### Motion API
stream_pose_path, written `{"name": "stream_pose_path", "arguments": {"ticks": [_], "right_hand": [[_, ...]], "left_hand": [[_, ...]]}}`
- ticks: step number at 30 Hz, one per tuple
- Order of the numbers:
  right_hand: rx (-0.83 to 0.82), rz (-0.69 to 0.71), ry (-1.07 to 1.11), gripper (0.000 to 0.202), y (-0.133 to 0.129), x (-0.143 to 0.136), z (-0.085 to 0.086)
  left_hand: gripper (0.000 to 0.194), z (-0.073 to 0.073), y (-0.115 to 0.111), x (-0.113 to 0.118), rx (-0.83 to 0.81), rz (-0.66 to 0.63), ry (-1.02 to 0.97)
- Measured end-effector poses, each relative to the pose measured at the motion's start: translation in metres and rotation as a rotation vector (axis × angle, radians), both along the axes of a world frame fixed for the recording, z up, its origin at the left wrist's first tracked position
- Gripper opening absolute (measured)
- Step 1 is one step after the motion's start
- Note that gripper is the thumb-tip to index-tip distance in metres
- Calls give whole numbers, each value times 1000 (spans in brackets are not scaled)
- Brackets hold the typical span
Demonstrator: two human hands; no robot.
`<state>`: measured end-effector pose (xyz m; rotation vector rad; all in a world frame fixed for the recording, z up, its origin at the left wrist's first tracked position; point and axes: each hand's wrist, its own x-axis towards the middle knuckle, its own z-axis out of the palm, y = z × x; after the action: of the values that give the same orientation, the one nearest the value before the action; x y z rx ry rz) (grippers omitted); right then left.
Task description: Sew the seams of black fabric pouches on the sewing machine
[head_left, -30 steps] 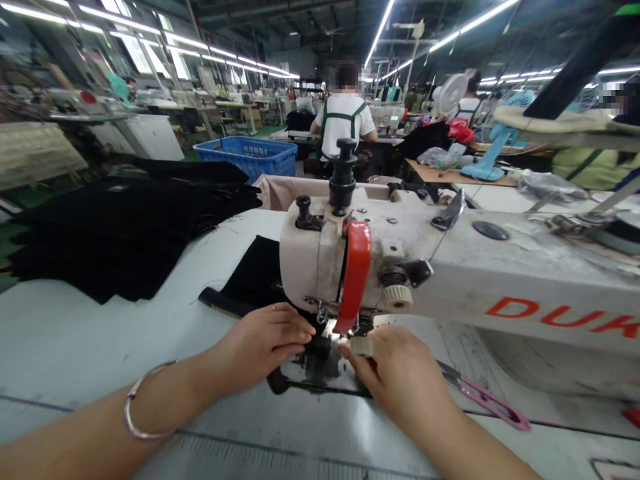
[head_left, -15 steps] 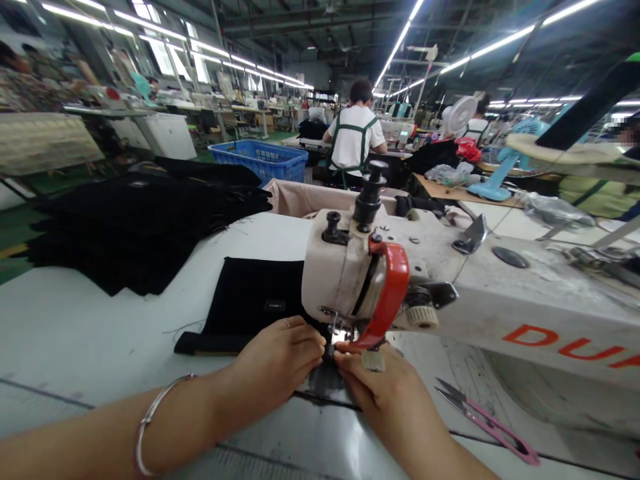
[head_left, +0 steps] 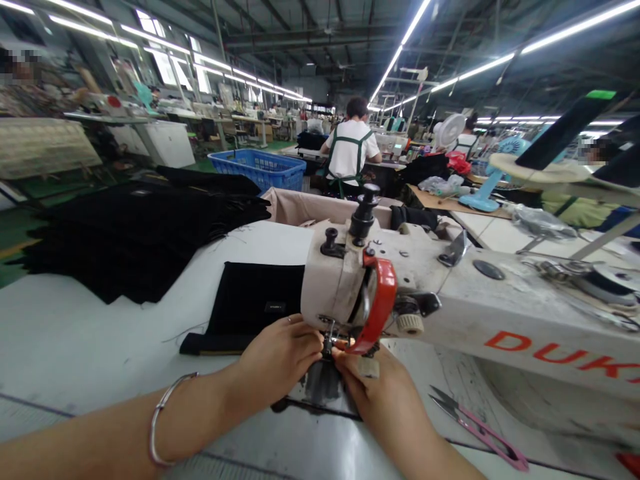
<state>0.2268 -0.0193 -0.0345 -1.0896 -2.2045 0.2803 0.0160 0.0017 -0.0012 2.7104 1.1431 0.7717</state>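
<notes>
A flat black fabric piece (head_left: 250, 300) with a small label lies on the table, its right part hidden behind the head of a white sewing machine (head_left: 327, 273). My left hand (head_left: 283, 353), wearing a ring and a bangle, rests at the fabric's near right edge. Its fingers are pressed together on the cloth, left of the presser foot (head_left: 327, 345). On the foot's other side, my right hand (head_left: 383, 383) has thumb and fingers drawn together. The red guard (head_left: 383, 300) partly covers those fingertips, and what they hold is hidden.
Pink-handled thread snips (head_left: 487, 433) lie right of my right hand. A tall stack of black fabric (head_left: 115, 233) fills the table's left rear. Behind the machine are a pinkish cloth-lined bin (head_left: 285, 207), a blue basket (head_left: 255, 170) and a seated co-worker (head_left: 350, 150).
The view has shifted slightly, so the machine sits lower and further left in the picture. Both hands stay beside the presser foot, and the fabric has hardly moved.
</notes>
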Motion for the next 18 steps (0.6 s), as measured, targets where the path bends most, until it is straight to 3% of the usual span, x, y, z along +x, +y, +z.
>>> {"name": "stream_pose_path", "arguments": {"ticks": [18], "right_hand": [[19,-69,-27,22,1,-8,1]], "left_hand": [[17,-11,4,-1,8,7,-64]]}}
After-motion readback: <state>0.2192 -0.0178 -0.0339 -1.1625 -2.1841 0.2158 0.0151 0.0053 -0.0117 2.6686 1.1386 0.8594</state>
